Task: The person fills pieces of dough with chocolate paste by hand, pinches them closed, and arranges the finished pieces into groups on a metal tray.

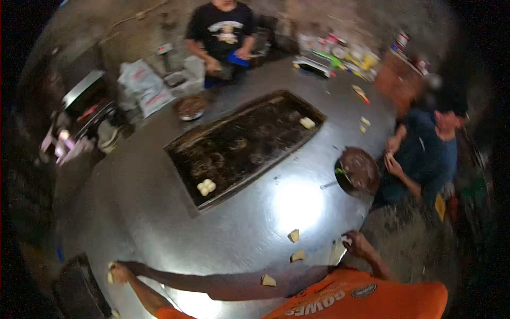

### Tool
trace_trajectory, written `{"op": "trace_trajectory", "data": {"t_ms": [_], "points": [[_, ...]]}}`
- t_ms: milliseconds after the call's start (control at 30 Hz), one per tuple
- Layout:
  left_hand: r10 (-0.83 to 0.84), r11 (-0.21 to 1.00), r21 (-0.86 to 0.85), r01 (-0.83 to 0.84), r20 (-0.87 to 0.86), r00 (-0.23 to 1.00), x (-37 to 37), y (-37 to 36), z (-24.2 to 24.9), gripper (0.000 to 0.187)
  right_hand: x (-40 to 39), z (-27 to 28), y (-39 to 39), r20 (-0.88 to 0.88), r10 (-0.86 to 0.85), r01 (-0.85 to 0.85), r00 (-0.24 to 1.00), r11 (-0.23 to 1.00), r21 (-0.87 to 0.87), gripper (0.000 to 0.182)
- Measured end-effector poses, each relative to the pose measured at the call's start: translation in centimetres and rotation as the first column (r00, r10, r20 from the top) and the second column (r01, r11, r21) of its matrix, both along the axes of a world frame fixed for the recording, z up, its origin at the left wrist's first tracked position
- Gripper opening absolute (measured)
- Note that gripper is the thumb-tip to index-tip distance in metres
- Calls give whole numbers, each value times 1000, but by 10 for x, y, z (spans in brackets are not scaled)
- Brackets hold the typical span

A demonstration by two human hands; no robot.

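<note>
My left hand (121, 273) is at the lower left edge of the metal table (159, 223), its fingers closed round a pale dough piece (110, 277). At the right, near the table's front edge, my right hand (357, 244) has its fingers bent round something small and whitish, too blurred to name. Between my hands lie separate dough pieces (297, 256). A dark rectangular tray (244, 149) holds a dough cluster (206, 186) in its near left corner and another (307, 123) at its far right.
A brown-filled bowl (359, 170) sits at the right, near a person in blue (430, 154). Another person in black (220, 32) stands across the table. A second bowl (191, 107), a scale (314, 64) and a plastic bag (146, 87) are at the far side.
</note>
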State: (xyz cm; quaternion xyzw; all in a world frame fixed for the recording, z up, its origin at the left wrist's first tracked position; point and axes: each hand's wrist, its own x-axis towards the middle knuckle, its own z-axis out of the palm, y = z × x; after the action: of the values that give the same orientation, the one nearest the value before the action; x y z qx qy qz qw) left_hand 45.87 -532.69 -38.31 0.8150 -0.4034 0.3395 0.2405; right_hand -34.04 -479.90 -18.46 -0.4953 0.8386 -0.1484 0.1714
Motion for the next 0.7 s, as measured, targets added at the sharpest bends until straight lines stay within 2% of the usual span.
{"op": "trace_trajectory", "data": {"t_ms": [67, 133, 167, 200, 233, 300, 333, 367, 400, 433, 467, 500, 533, 567, 600, 633, 667, 700], "points": [[156, 988, -9, -155, 67, 986, -9, -11, 4, 66, 10, 17, -12, 34, -4, 0, 999, 995, 97, 33], [27, 1000, 10, -26, -142, 989, -19, -10, 33, 68, 11, 28, -18, 87, -2, -8, 996, 993, 121, 33], [-62, 998, 8, 70, -358, 932, -24, -10, 45, 70, 11, 29, -20, 95, 3, -15, 995, 992, 127, 32], [-81, 996, -3, 86, -345, 935, -29, -6, 49, 70, 8, 24, -19, 74, 43, -51, 996, 992, 119, 32], [-193, 974, -170, 148, -291, 937, -32, -3, 50, 67, 9, 31, -22, 98, 36, -49, 995, 990, 131, 31], [-308, 911, -345, 225, -209, 928, -25, -11, 64, 64, 7, 36, -23, 104, 28, -41, 994, 990, 131, 31], [-234, 971, -148, 186, -470, 851, -18, -14, 73, 61, 0, 24, -15, 49, 47, -52, 998, 991, 122, 31], [-90, 980, 71, 188, -683, 725, -9, -9, 76, 58, 2, 28, -15, 50, 43, -49, 998, 992, 117, 31], [-146, 981, -19, 195, -736, 662, 15, -19, 52, 53, 4, 36, -15, 58, 6, -14, 998, 992, 126, 31], [-141, 982, -19, 190, -739, 659, 14, -18, 50, 53, 5, 44, -16, 64, -27, 18, 998, 991, 135, 31], [-142, 982, -43, 185, -811, 567, 8, -22, 50, 50, 8, 47, -20, 67, -62, 52, 996, 988, 143, 28], [-144, 982, -67, 175, -869, 474, 5, -27, 54, 46, 10, 43, -21, 58, -1, -2, 998, 998, 57, 27], [-212, 959, 26, 282, -594, 776, -15, -16, 62, 42, 14, 39, -27, 96, -17, 14, 995, 1000, 24, 26], [-219, 962, 124, 241, -169, 961, -33, -6, 67, 38, 22, 37, -36, 142, -30, 31, 989, 999, -6, 26], [-466, 879, -96, 467, -381, 799, -82, 19, 99, 35, 30, 41, -50, 255, -5, 19, 967, 998, -53, 26], [-675, 730, -355, 584, -508, 535, -141, 49, 143, 33, 37, 45, -65, 362, 22, 15, 932, 995, -100, 27], [-785, 607, -501, 617, -501, 365, -206, 84, 173, 29, 46, 41, -78, 469, 4, 47, 883, 994, -97, 29], [-743, 592, -501, 631, -644, 184, -258, 119, 200, 24, 56, 53, -93, 584, 75, 10, 809, 990, -142, 30]]}}
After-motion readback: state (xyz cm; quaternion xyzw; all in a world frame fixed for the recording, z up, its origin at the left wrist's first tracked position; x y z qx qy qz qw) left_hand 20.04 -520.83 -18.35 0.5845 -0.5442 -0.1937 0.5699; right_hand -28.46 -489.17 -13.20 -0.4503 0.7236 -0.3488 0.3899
